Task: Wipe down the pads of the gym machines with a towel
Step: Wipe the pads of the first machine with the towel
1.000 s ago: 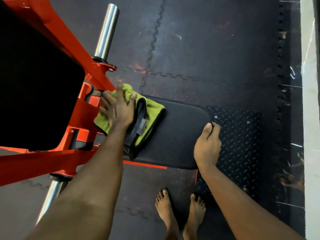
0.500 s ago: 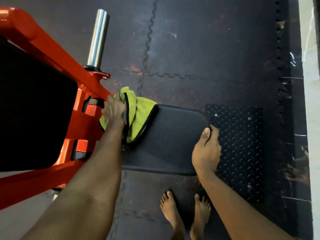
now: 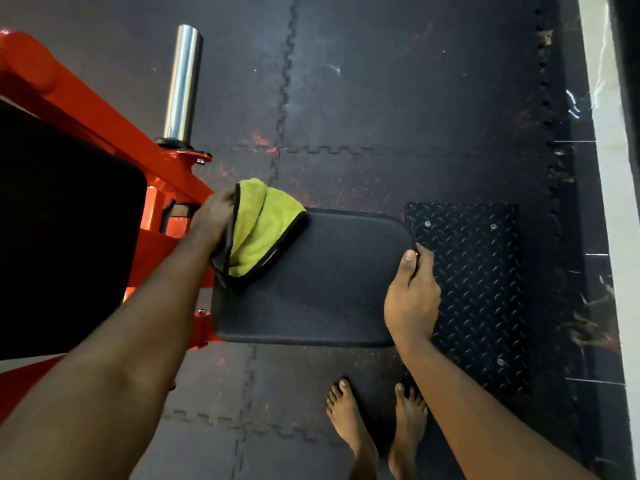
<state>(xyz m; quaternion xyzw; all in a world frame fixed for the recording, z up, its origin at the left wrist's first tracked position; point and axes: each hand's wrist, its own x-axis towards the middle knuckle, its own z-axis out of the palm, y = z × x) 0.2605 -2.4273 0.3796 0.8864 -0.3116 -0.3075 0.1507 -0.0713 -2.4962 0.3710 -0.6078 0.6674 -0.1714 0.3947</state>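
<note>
Definitely a gym I'm looking at here: dark rubber floor mats [image 3: 381, 98] with puzzle-piece seams, a bright orange steel machine frame [image 3: 104, 112] with a chrome weight-plate post [image 3: 183, 81] sticking out, a black seat pad [image 3: 329, 278] on it, and a diamond-plate footplate [image 3: 478, 289] just past that pad.

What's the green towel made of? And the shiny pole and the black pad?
Towel: soft fuzzy cloth, likely microfibre, with a fluffy nap and black edging.
Pole: metal, probably polished steel or chrome; it gleams with bright streaks.
Pad: seemingly matte black vinyl, finely grained, with rounded corners; the filling is hidden.
</note>
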